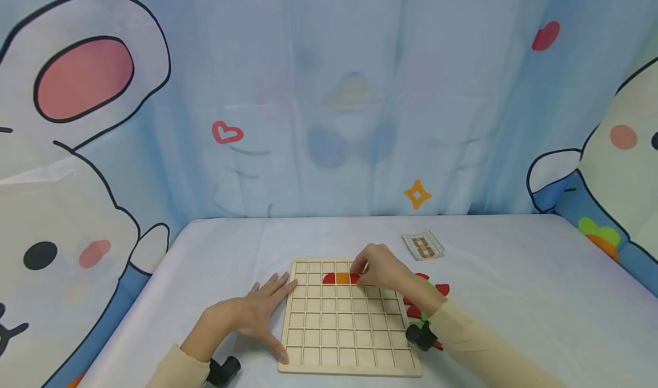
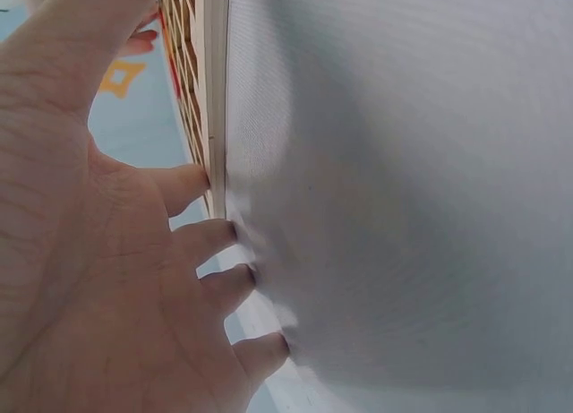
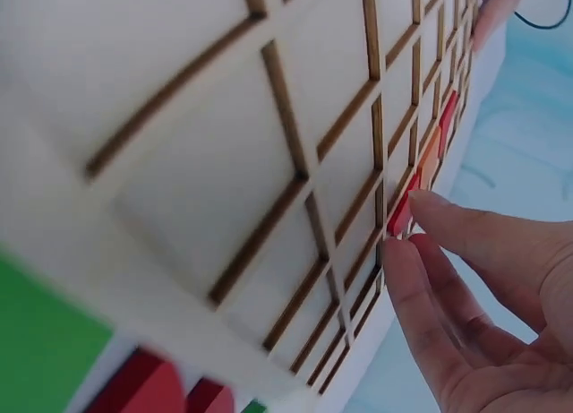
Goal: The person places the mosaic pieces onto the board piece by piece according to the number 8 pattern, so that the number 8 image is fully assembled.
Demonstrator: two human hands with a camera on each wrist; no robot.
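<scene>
Head view looks forward and down; close wrist views share the board (image 1: 345, 322).

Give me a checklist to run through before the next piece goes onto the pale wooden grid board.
1. Pale wooden grid board flat on the white table: ok.
2. Board steadied: ok, the left hand touches its left edge.
3. Round-ended red piece and square orange piece side by side in one row: ok.
4. Second red piece fully seated: cannot tell, the fingertips of the right hand partly cover it.
5. Loose red and green pieces to hand: ok, beside the board's right edge, partly hidden by the forearm.
6. Small printed card with a multicoloured grid legible: cannot tell, its details are too small here.
</scene>
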